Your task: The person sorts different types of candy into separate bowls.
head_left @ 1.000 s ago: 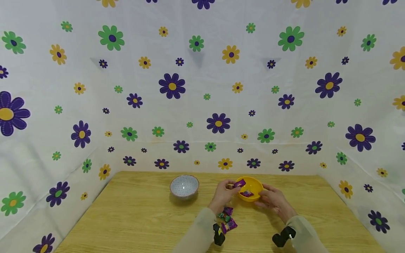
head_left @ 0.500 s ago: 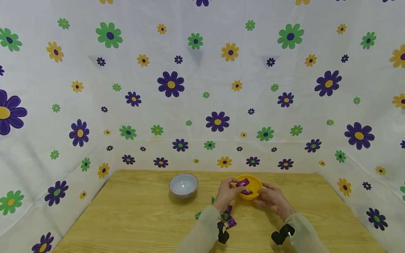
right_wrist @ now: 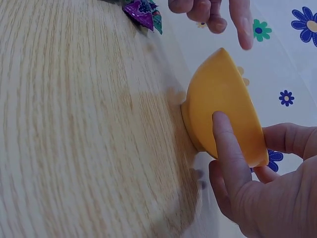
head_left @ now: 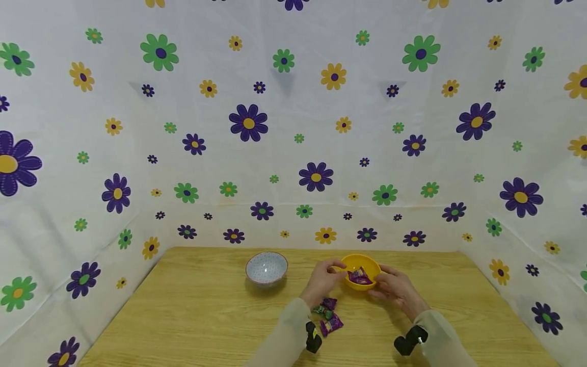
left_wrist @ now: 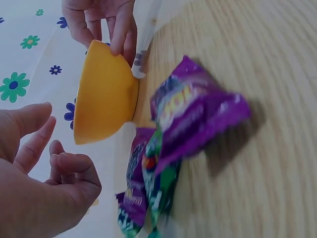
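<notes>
My right hand [head_left: 399,291] grips the side of a yellow bowl [right_wrist: 223,99], which stands on the wooden table. Fingers and thumb of that hand show against the bowl's wall in the right wrist view. Purple-wrapped candies [head_left: 359,277] lie inside the bowl. At the bowl's left rim is my left hand [head_left: 323,279], with loosely bent, spread fingers and nothing between them. Below the left hand, several wrapped candies lie on the table: a purple one [left_wrist: 195,106] stands nearest the left wrist camera, beside a green one [left_wrist: 161,181] and another purple one [left_wrist: 134,183].
A pale patterned bowl [head_left: 267,269] with a reddish rim stands to the left of the hands on the table [head_left: 192,316]. Behind and at both sides hangs a white cloth [head_left: 284,153] printed with flowers.
The left hand has let go of a purple candy, which now lies in the yellow bowl, and has drawn back slightly left. The right hand stays on the bowl.
</notes>
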{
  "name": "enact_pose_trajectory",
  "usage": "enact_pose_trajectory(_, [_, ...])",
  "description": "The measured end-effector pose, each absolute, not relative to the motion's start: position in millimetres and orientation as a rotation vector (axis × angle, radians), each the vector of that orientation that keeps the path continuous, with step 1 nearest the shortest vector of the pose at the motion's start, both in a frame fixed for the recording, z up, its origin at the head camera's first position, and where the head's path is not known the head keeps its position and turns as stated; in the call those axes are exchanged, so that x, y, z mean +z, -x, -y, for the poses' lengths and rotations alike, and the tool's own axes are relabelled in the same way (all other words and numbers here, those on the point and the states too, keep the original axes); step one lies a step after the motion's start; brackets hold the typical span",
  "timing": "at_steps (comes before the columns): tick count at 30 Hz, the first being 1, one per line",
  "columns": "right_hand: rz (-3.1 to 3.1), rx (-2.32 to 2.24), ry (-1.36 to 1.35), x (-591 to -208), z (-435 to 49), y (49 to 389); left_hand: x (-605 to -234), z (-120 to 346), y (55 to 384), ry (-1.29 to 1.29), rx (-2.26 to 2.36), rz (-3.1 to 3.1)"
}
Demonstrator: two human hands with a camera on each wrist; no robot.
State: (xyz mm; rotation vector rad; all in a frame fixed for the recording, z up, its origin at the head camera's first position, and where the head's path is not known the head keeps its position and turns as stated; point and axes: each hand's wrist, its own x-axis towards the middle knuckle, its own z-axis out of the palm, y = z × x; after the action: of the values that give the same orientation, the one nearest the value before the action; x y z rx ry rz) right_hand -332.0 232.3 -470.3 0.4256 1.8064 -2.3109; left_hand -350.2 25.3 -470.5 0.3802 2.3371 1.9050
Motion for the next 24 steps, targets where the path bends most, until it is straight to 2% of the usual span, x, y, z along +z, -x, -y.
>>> enact_pose_trajectory(8, [-1.808, -2.314, -0.437, -469.5, -234.2, 334.1, -468.3, -4.4, 349.6, -0.39, 1.883, -2.346])
enact_pose_trajectory(18, [-1.794, -2.325, -0.428, -468.6, -232.9, 332.8, -480.0, 28.6, 344.3, -0.548, 1.734, -2.447])
enact_pose_trajectory(24, [-1.822, -2.299, -0.445, -469.6, -231.5, 332.2, -483.6, 45.7, 345.9, -0.515, 1.68, -2.356])
